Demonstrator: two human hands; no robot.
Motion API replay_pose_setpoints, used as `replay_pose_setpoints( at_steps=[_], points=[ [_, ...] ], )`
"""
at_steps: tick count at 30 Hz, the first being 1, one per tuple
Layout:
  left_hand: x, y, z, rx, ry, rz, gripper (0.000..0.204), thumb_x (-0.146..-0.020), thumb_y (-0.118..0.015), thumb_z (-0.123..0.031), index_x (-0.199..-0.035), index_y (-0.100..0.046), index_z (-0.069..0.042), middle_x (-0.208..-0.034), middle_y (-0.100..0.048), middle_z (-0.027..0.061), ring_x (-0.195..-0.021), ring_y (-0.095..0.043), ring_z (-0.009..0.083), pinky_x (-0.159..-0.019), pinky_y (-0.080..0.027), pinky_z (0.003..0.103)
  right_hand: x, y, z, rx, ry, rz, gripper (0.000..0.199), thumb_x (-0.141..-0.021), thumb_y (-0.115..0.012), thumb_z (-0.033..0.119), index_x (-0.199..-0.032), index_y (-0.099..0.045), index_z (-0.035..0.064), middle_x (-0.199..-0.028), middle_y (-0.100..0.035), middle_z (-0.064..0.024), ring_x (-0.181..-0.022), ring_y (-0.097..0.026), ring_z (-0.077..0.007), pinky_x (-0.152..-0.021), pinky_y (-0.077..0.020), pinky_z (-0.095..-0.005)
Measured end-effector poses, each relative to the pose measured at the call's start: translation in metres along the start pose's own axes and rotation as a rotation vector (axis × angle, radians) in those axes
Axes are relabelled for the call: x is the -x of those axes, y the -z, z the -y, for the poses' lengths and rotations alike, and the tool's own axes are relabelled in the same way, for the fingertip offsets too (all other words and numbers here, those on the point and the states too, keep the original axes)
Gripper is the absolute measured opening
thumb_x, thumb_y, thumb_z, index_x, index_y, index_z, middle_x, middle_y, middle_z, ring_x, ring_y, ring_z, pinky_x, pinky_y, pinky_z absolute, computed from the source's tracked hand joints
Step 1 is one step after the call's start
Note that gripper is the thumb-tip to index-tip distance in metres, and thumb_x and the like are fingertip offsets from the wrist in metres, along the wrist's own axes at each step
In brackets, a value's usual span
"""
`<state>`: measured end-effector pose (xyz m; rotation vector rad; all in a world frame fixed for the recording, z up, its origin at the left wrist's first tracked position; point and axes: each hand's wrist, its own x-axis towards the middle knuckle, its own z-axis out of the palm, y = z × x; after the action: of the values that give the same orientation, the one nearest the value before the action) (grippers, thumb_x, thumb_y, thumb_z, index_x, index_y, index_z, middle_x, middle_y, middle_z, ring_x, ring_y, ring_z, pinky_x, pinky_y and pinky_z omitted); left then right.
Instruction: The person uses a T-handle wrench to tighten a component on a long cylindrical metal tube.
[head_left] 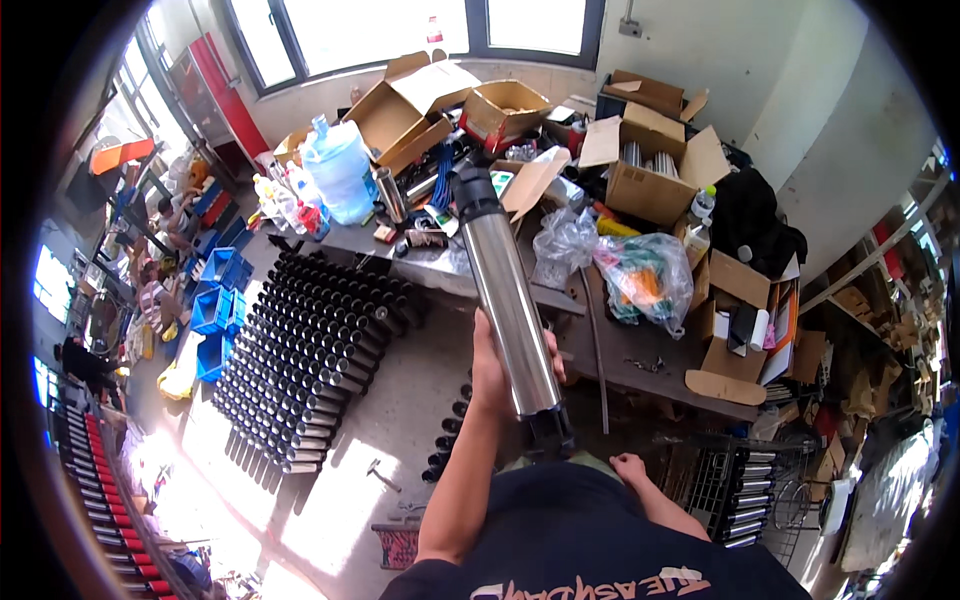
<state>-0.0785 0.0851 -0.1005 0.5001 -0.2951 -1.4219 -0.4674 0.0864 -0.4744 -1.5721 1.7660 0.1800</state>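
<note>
— What is held by the left hand [492,372]?

— A long steel cylinder [508,290] with black caps at both ends is gripped near its lower end; the fingers are wrapped around the shiny body and the thumb shows on its right side. The cylinder is held up tilted, its top black cap leaning toward the far edge of the workbench [640,345].

— And the right hand [632,467]?

— It is seen low down, just beside the dark shirt [600,530], with nothing visibly held. Whether its fingers are spread or curled cannot be told.

— What is laid out on the workbench?

— Along the far edge, open cardboard boxes [655,165] are stacked, and a large blue water jug [337,168] is set near the far left corner. Near the middle, a clear plastic bag [648,275] with coloured contents is placed, and a flat piece of cardboard [725,387] is left at the near right edge.

— And on the floor?

— To the left of the workbench, many similar tubes [310,350] are stacked lying in rows, black caps toward the bench. Blue crates [215,310] are set beside that stack. At the lower right, a wire cart [735,490] is loaded with more steel cylinders.
</note>
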Motion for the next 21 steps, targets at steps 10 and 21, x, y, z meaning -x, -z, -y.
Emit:
replay_pose_setpoints(
  at_steps=[10,21],
  points=[
    [0.003,-0.012,-0.005,-0.669,-0.191,-0.178,0.052,-0.109,-0.029,-0.052,-0.12,-0.046,-0.004,-0.085,-0.063,0.0156,-0.064,-0.068,0.0278,-0.057,-0.06,0.038,0.004,0.009,0.075,-0.484,0.052,-0.032,0.037,-0.093,-0.07,0.037,-0.106,-0.073,0.0033,-0.093,-0.074,-0.0083,-0.081,-0.069,-0.0165,-0.077,-0.0559,-0.0343],
    [-0.027,-0.006,0.125,-1.317,0.434,0.417,0.058,-0.102,-0.061,-0.027,-0.148,-0.04,0.003,-0.125,-0.064,0.017,-0.109,-0.062,0.0231,-0.093,-0.049,0.034,0.193,0.132,0.187,-1.495,0.37,0.285,0.042,-0.087,-0.079,0.029,-0.112,-0.067,-0.0017,-0.092,-0.07,-0.0036,-0.086,-0.063,-0.0117,-0.079,-0.0517,-0.0278]
  ],
)
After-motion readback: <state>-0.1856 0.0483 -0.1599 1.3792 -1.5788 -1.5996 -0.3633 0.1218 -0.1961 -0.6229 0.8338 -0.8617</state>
